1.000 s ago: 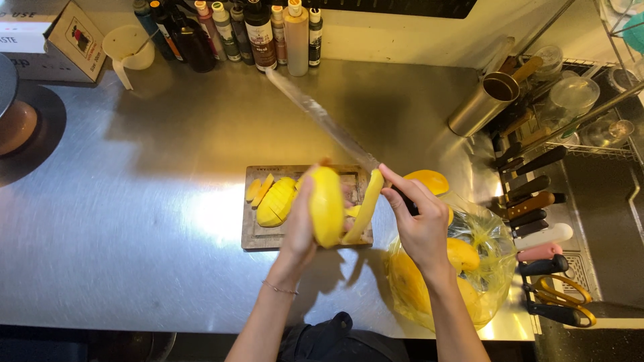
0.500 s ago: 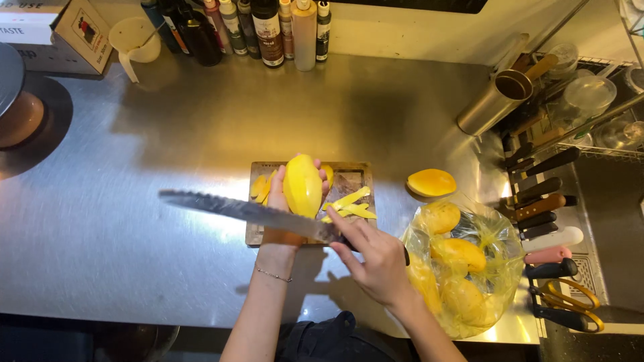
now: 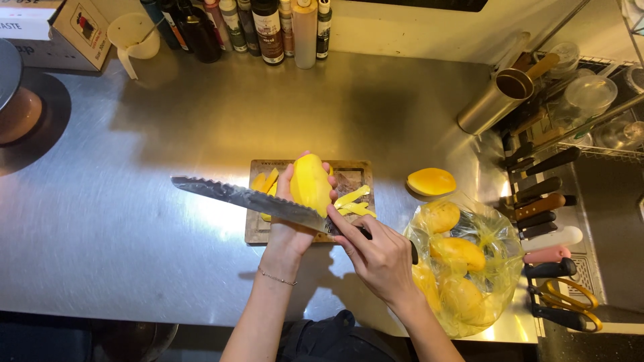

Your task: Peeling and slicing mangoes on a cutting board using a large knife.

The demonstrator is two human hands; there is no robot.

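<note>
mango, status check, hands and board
Left hand holds peeled mango upright over board. Right hand grips serrated knife, blade at mango's base. Peel strips on board.

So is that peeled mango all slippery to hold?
Probably. The mango looks bare and glossy, so likely wet and slick; the left hand wraps it from behind. It is rounded, so it might roll if set down. The right hand holds the long knife against it.

The right hand (image 3: 379, 258) covers the knife (image 3: 251, 199) handle. At twelve o'clock the bottles (image 3: 268, 27) lose their tops to the frame edge. The cardboard box (image 3: 50, 30) at ten o'clock is cut off too.
</note>
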